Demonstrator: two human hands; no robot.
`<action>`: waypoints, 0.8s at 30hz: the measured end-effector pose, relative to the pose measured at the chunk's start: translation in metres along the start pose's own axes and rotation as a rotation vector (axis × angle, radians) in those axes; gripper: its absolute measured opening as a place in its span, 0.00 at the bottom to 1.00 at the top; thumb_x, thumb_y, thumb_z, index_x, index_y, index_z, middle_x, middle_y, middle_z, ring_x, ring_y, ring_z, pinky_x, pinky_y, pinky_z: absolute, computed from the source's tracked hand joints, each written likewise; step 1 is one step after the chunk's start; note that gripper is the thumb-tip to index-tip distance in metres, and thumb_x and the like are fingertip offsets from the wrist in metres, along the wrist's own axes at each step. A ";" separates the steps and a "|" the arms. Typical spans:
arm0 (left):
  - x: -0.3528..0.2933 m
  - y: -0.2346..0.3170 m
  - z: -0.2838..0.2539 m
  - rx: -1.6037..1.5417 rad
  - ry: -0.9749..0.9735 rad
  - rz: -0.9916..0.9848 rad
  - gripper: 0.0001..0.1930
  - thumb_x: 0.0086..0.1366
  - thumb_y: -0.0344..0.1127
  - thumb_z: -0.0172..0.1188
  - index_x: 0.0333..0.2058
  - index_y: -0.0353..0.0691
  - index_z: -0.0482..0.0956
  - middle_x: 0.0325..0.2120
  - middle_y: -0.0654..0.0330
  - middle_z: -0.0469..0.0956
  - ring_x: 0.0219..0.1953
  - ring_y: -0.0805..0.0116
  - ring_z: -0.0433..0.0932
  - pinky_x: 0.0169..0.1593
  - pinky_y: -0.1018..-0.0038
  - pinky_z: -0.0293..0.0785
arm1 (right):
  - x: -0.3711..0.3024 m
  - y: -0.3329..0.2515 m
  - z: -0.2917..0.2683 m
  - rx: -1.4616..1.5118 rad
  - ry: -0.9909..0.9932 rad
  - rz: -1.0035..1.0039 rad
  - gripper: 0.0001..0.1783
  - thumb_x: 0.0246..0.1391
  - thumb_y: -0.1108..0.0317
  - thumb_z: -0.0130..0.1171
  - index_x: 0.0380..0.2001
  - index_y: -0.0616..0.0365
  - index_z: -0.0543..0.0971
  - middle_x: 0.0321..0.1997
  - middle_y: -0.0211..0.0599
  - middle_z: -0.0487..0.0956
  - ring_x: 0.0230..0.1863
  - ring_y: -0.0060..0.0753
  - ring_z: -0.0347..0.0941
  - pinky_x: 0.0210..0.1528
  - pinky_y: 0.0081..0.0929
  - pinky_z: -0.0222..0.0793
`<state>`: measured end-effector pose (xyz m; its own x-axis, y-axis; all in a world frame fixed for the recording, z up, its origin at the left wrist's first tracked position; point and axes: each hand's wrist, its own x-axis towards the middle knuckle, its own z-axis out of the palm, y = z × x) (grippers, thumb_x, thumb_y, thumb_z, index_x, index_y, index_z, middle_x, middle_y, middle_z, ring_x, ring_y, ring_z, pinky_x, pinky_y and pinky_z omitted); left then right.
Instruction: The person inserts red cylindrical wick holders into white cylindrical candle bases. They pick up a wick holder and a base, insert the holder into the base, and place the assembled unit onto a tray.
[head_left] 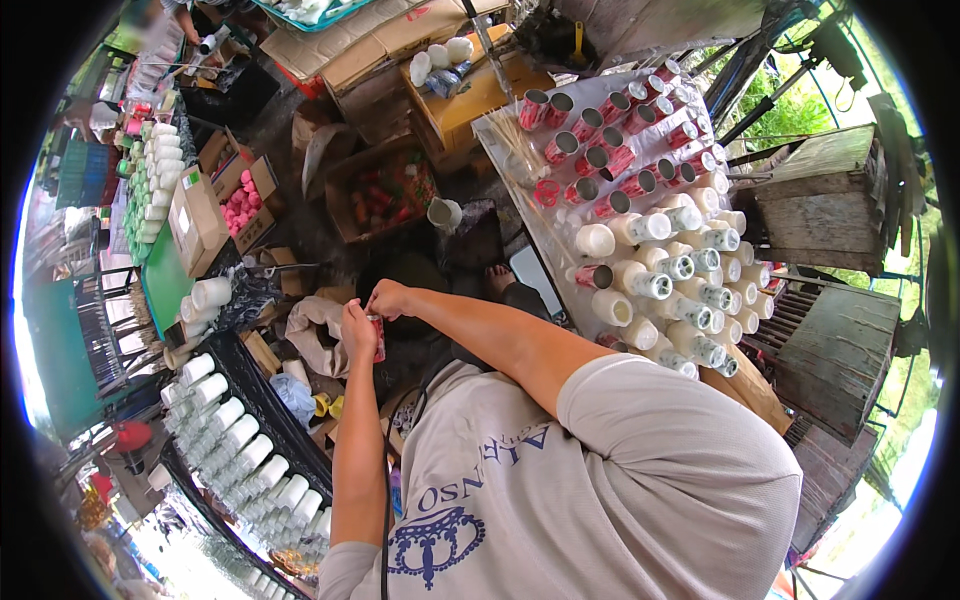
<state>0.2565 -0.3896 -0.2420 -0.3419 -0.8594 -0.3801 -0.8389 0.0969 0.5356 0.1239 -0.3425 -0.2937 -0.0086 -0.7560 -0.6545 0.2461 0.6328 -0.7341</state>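
Observation:
In front of me my left hand (358, 332) is wrapped around a small red-patterned cup (379, 340), held upright. My right hand (392, 298) reaches across from the right, its fingers pinched together at the cup's top edge. What those fingers hold, if anything, is too small to make out. On the table (500, 125) to my right stand several similar red-patterned cups (590, 160). Nearer to me on it are white candles (612, 307), some in clear printed cups (650, 285).
A cardboard box (345, 215) of red and green pieces lies ahead, with a white cup (444, 213) beside it. Another box (255, 215) holds pink pieces. White candles (245, 430) line a black-covered rack on my left. A black cord (387, 500) hangs along my shirt.

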 end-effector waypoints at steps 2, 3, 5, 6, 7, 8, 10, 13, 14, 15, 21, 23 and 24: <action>0.001 -0.009 -0.002 0.048 -0.016 -0.038 0.32 0.80 0.56 0.38 0.57 0.33 0.80 0.56 0.38 0.81 0.60 0.31 0.76 0.63 0.50 0.70 | -0.005 -0.006 0.007 -0.192 0.138 -0.124 0.06 0.57 0.68 0.69 0.34 0.57 0.90 0.30 0.41 0.86 0.31 0.37 0.83 0.36 0.37 0.79; 0.002 -0.007 -0.001 0.043 -0.014 -0.076 0.33 0.80 0.57 0.38 0.57 0.32 0.80 0.56 0.37 0.81 0.60 0.31 0.76 0.63 0.50 0.70 | 0.000 -0.002 0.011 -0.269 0.255 -0.221 0.06 0.56 0.69 0.68 0.35 0.58 0.90 0.32 0.44 0.88 0.34 0.41 0.85 0.40 0.39 0.80; 0.003 -0.012 0.000 0.030 -0.011 -0.154 0.34 0.80 0.58 0.38 0.57 0.30 0.80 0.56 0.35 0.81 0.61 0.31 0.76 0.63 0.51 0.71 | 0.005 0.001 0.003 -0.378 0.299 -0.247 0.12 0.56 0.67 0.65 0.42 0.55 0.89 0.42 0.49 0.89 0.48 0.53 0.87 0.52 0.46 0.82; 0.005 -0.017 0.001 0.046 -0.022 -0.189 0.35 0.80 0.59 0.39 0.57 0.29 0.79 0.55 0.34 0.81 0.61 0.32 0.76 0.64 0.51 0.70 | 0.001 0.001 -0.001 -0.475 0.287 -0.256 0.13 0.56 0.68 0.65 0.44 0.54 0.89 0.44 0.49 0.89 0.49 0.53 0.87 0.52 0.46 0.82; 0.009 -0.022 0.002 0.065 -0.035 -0.222 0.36 0.80 0.59 0.40 0.58 0.27 0.79 0.55 0.33 0.81 0.61 0.32 0.76 0.64 0.50 0.70 | -0.004 0.003 -0.006 -0.569 0.277 -0.263 0.14 0.56 0.68 0.64 0.46 0.53 0.88 0.46 0.49 0.88 0.50 0.53 0.86 0.53 0.47 0.82; 0.011 -0.034 0.006 0.071 -0.040 -0.269 0.37 0.79 0.60 0.41 0.58 0.26 0.78 0.55 0.32 0.81 0.62 0.33 0.77 0.65 0.50 0.69 | -0.017 0.001 -0.010 -0.678 0.251 -0.270 0.16 0.56 0.68 0.63 0.48 0.52 0.88 0.48 0.49 0.88 0.52 0.53 0.86 0.54 0.48 0.82; 0.030 -0.083 0.020 -0.113 -0.131 -0.357 0.33 0.79 0.58 0.46 0.53 0.27 0.80 0.47 0.37 0.84 0.53 0.39 0.82 0.58 0.51 0.75 | -0.052 -0.014 -0.026 -0.806 0.188 -0.233 0.18 0.55 0.67 0.64 0.49 0.50 0.87 0.52 0.50 0.87 0.54 0.54 0.85 0.56 0.51 0.81; 0.038 -0.084 0.027 -0.517 -0.329 -0.441 0.25 0.77 0.54 0.55 0.46 0.32 0.81 0.36 0.47 0.85 0.37 0.52 0.86 0.43 0.57 0.81 | -0.102 -0.004 -0.073 -0.991 0.302 -0.210 0.13 0.52 0.64 0.66 0.41 0.52 0.88 0.48 0.50 0.88 0.51 0.53 0.86 0.54 0.50 0.79; 0.033 -0.075 0.024 -0.678 -0.396 -0.467 0.22 0.77 0.53 0.57 0.43 0.35 0.80 0.32 0.51 0.85 0.31 0.57 0.86 0.37 0.59 0.82 | -0.123 0.007 -0.090 -1.097 0.354 -0.199 0.11 0.50 0.63 0.67 0.36 0.52 0.89 0.45 0.49 0.89 0.50 0.51 0.87 0.54 0.48 0.77; 0.025 -0.066 0.022 -0.737 -0.392 -0.470 0.20 0.77 0.52 0.59 0.42 0.37 0.79 0.30 0.54 0.84 0.27 0.60 0.84 0.34 0.62 0.81 | -0.147 0.027 -0.109 -1.273 0.459 -0.277 0.09 0.51 0.61 0.67 0.34 0.50 0.89 0.43 0.44 0.90 0.48 0.46 0.86 0.51 0.44 0.74; 0.012 -0.046 0.025 -0.880 -0.434 -0.460 0.17 0.77 0.49 0.60 0.43 0.39 0.77 0.26 0.55 0.82 0.23 0.63 0.82 0.29 0.67 0.80 | -0.248 0.133 -0.170 -1.849 0.468 0.308 0.19 0.60 0.60 0.61 0.51 0.55 0.85 0.57 0.41 0.84 0.64 0.46 0.74 0.67 0.47 0.59; 0.012 -0.040 0.031 -0.876 -0.446 -0.459 0.16 0.77 0.49 0.60 0.43 0.39 0.77 0.27 0.55 0.82 0.23 0.63 0.82 0.29 0.67 0.80 | -0.261 0.150 -0.179 -1.931 0.420 0.252 0.22 0.61 0.60 0.60 0.55 0.57 0.83 0.57 0.44 0.84 0.63 0.48 0.74 0.68 0.47 0.59; 0.013 -0.037 0.033 -0.877 -0.462 -0.445 0.16 0.77 0.49 0.60 0.43 0.39 0.77 0.27 0.55 0.82 0.23 0.63 0.82 0.29 0.67 0.80 | -0.265 0.153 -0.183 -1.973 0.402 0.219 0.23 0.61 0.60 0.60 0.56 0.58 0.83 0.57 0.45 0.83 0.63 0.49 0.74 0.68 0.47 0.59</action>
<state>0.2690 -0.3879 -0.2919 -0.3620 -0.4390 -0.8224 -0.3954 -0.7266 0.5619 -0.0138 -0.0144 -0.2657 -0.3725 -0.7597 -0.5329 -0.9091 0.1832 0.3742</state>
